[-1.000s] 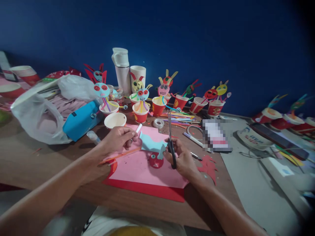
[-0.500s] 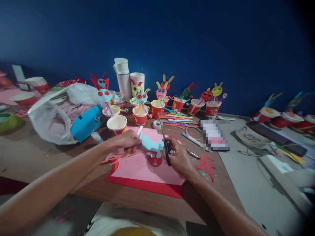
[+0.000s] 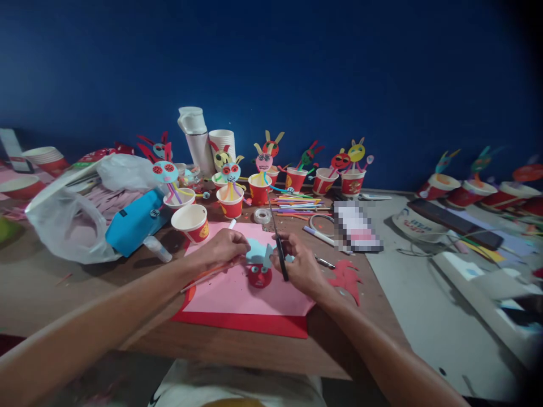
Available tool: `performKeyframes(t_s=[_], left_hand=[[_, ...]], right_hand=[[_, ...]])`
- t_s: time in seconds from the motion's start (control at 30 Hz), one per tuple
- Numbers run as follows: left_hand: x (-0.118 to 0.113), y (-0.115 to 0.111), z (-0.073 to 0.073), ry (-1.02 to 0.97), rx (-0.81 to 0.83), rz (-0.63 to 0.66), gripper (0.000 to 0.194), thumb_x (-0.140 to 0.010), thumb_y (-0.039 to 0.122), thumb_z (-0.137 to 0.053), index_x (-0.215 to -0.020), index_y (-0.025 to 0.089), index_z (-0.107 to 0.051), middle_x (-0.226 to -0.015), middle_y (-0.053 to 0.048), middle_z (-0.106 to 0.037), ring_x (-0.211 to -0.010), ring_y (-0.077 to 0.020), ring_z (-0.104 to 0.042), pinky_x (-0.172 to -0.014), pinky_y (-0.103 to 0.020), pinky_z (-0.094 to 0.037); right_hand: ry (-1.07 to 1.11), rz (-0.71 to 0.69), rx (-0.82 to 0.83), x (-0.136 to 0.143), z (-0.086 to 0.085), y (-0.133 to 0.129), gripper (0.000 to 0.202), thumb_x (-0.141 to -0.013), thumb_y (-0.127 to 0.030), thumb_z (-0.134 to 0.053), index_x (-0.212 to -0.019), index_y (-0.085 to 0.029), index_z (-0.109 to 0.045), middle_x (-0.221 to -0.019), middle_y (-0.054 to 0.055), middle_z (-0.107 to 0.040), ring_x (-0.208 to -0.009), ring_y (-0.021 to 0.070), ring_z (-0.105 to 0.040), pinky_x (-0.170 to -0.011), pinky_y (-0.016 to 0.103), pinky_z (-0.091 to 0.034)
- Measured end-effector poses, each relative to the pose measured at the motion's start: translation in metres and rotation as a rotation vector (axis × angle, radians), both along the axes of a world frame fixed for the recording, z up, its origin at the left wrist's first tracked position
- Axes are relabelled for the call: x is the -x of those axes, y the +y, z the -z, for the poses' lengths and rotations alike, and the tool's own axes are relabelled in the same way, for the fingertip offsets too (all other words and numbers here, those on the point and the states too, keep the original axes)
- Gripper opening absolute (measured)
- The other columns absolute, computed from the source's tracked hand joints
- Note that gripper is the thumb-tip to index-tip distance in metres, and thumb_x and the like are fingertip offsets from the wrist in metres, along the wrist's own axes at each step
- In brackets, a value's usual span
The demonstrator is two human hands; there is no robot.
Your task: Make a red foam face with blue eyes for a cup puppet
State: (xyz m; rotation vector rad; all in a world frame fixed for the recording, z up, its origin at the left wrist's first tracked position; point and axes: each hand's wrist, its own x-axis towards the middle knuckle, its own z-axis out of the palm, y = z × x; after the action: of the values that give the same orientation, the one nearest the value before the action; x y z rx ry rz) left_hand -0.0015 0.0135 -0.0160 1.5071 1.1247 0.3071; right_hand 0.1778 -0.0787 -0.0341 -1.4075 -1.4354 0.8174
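My left hand is closed in a pinch at the left edge of a piece of light blue paper; whatever its fingertips hold is hidden. In my right hand is a pair of dark-handled scissors, blades pointing up and away. A small folded light blue paper piece stands at the right thumb and fingers. Below the hands, a red paper face with round eyes lies on a pink sheet. That sheet rests over a red one.
Paper cups with straw-and-paper figures line the back. Behind them stand a white thermos and stacked cups. A plastic bag is at left. Straws, tape, a phone and red scraps lie at right.
The view has shifted slightly. My left hand has opened from a fist-like curl into a fingertip pinch nearer the light blue paper. A folded light blue piece now shows upright beside my right thumb.
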Motion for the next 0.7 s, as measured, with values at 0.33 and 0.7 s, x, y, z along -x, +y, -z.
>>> performKeyframes(t_s=[0.33, 0.7], left_hand=[[0.035, -0.015, -0.020, -0.289, 0.353, -0.307, 0.016, -0.078, 0.011, -0.056, -0.094, 0.009, -0.059, -0.101, -0.018, -0.068, -0.078, -0.0176, -0.068, -0.053, -0.019, -0.053], [0.021, 0.004, 0.000, -0.340, 0.624, -0.315, 0.014, -0.079, 0.005, -0.053, -0.090, 0.003, -0.061, -0.075, -0.014, -0.068, -0.056, -0.0157, -0.065, -0.041, -0.020, -0.049]], right_hand=[[-0.004, 0.036, 0.027, -0.002, 0.001, 0.002, 0.034, -0.074, -0.021, -0.057, -0.107, -0.020, -0.054, -0.089, 0.003, -0.067, -0.076, 0.0167, -0.064, -0.063, 0.026, -0.050], [-0.313, 0.097, 0.113, -0.009, 0.010, 0.008, 0.038, -0.073, -0.021, -0.055, -0.111, -0.026, -0.054, -0.093, 0.002, -0.070, -0.082, 0.0205, -0.065, -0.064, 0.026, -0.046]])
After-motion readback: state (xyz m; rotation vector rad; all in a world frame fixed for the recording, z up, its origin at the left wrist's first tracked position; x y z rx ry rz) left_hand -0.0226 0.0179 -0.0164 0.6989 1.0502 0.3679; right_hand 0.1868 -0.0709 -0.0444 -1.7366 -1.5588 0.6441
